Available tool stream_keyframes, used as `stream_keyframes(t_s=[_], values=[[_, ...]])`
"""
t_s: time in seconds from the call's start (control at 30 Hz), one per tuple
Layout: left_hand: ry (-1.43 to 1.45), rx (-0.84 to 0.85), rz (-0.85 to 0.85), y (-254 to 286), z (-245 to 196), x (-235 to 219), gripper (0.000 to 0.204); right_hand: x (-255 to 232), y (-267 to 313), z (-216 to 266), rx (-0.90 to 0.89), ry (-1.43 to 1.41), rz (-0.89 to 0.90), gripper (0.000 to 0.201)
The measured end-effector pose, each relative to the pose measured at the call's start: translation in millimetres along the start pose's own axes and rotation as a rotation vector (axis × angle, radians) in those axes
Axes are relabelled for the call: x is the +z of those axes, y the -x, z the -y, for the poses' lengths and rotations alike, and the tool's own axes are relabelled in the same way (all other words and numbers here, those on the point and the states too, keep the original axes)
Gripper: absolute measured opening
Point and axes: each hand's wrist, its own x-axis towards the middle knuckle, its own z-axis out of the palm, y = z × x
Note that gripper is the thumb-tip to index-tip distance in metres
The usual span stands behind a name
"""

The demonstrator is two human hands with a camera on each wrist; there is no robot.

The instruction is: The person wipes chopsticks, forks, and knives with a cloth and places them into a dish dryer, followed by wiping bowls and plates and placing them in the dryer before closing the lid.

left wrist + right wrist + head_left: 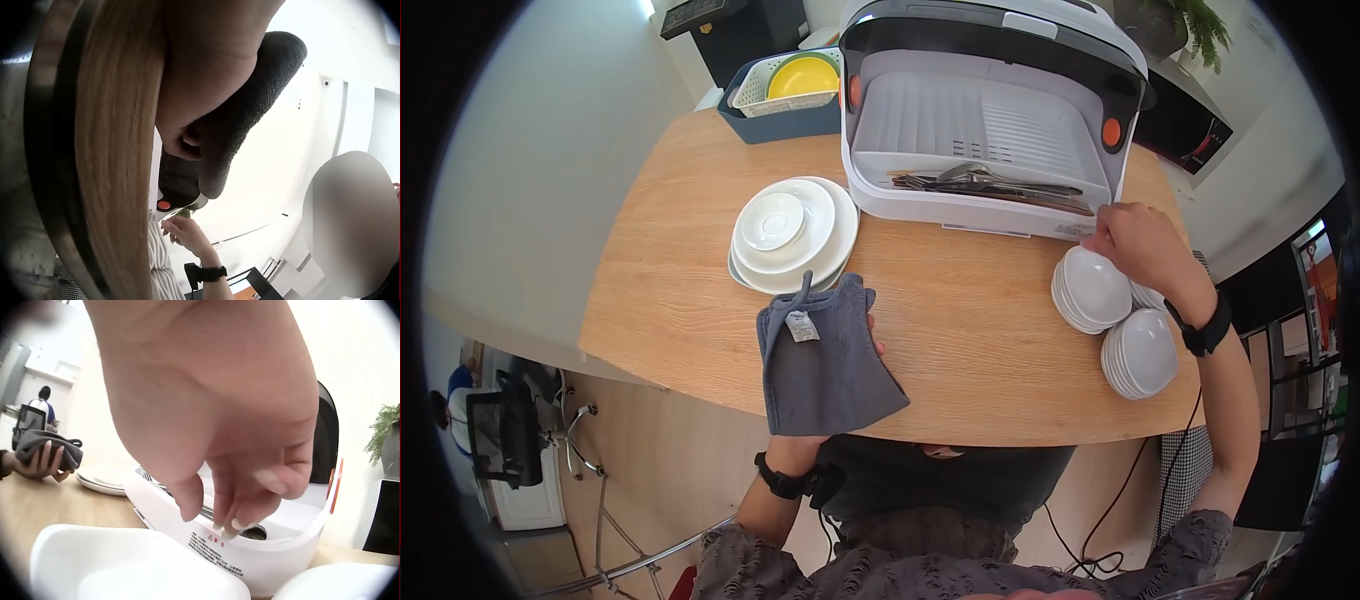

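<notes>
A grey cloth with a loop and a white label drapes over my left hand, which grips it above the near edge of the table. In the right wrist view, fingertips of that hand show against the cloth's side. My right hand hovers by the front right corner of a white dish box, just above stacked white bowls. Its fingers bend loosely downward with nothing between them. Behind the fingertips, metal cutlery lies along the front of the box, whose dark clear lid is raised.
Stacked white plates stand left of the box on the wooden table. Another bowl stack sits near the right edge. A blue bin with a white basket and yellow bowl is at the back left. Cables hang below the table.
</notes>
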Motion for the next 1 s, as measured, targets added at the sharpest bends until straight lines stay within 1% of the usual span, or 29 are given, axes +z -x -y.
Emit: stream_keyframes(t_s=[0.07, 0.1, 0.17, 0.2, 0.27, 0.37, 0.47, 0.57, 0.67, 0.7, 0.73, 0.8, 0.87, 0.9, 0.97, 1.0], values=[[-0.073, 0.011, 0.049, -2.7, 1.7, 4.2, 0.064, 4.0, 14.8, -5.6, 0.008, 0.069, 0.044, 0.024], [-0.019, -0.007, 0.030, -2.2, 2.6, 3.5, 0.064, 5.0, 19.5, -9.8, 0.012, 0.104, 0.065, 0.025], [0.085, -0.044, -0.005, -1.1, 4.2, 1.9, 0.064, 10.3, 20.5, -16.8, -0.005, 0.043, 0.077, 0.025], [0.106, -0.059, 0.007, -0.4, 5.3, 4.5, 0.064, 13.7, 20.4, -17.9, -0.014, 0.010, 0.081, 0.025], [0.144, -0.085, 0.034, 1.0, 7.0, 12.3, 0.064, 17.1, 21.8, -16.4, -0.062, 0.006, 0.012, 0.025], [0.025, -0.072, -0.064, 5.0, 5.4, 11.8, 0.063, 28.0, 15.2, -18.7, -0.096, 0.063, -0.088, 0.028], [-0.146, -0.064, -0.004, 3.0, 10.4, 15.3, 0.061, 35.0, 8.8, -19.9, -0.086, 0.146, -0.130, 0.030], [-0.210, -0.126, 0.069, 2.8, 18.7, 5.5, 0.059, 38.3, 4.2, -24.2, -0.116, 0.185, -0.118, 0.031], [-0.099, -0.166, 0.061, 6.2, 31.0, 14.6, 0.058, 36.5, -0.5, -32.2, -0.136, 0.136, -0.082, 0.029], [-0.170, -0.166, 0.017, 7.7, 34.1, 16.3, 0.060, 35.8, -0.9, -33.5, -0.137, 0.107, -0.069, 0.028], [-0.240, -0.166, -0.027, 9.7, 36.8, 17.6, 0.062, 34.5, 0.4, -33.7, -0.150, 0.101, -0.111, 0.027], [-0.254, -0.182, -0.099, 12.5, 39.4, 23.2, 0.063, 27.6, 4.7, -33.3, -0.178, 0.091, -0.196, 0.025], [-0.141, -0.215, -0.157, 15.1, 39.6, 30.1, 0.060, 14.1, 12.0, -28.7, -0.133, 0.065, -0.196, 0.021], [-0.199, -0.216, -0.203, 17.4, 40.1, 24.4, 0.058, 6.2, 17.0, -23.7, -0.112, 0.051, -0.195, 0.019], [-0.313, -0.221, -0.296, 22.9, 41.9, 8.2, 0.054, -8.7, 34.1, -9.1, -0.087, 0.101, -0.322, 0.016], [-0.204, -0.287, -0.226, 23.7, 42.6, 8.6, 0.053, -14.3, 43.4, -0.8, -0.075, 0.129, -0.385, 0.015]])
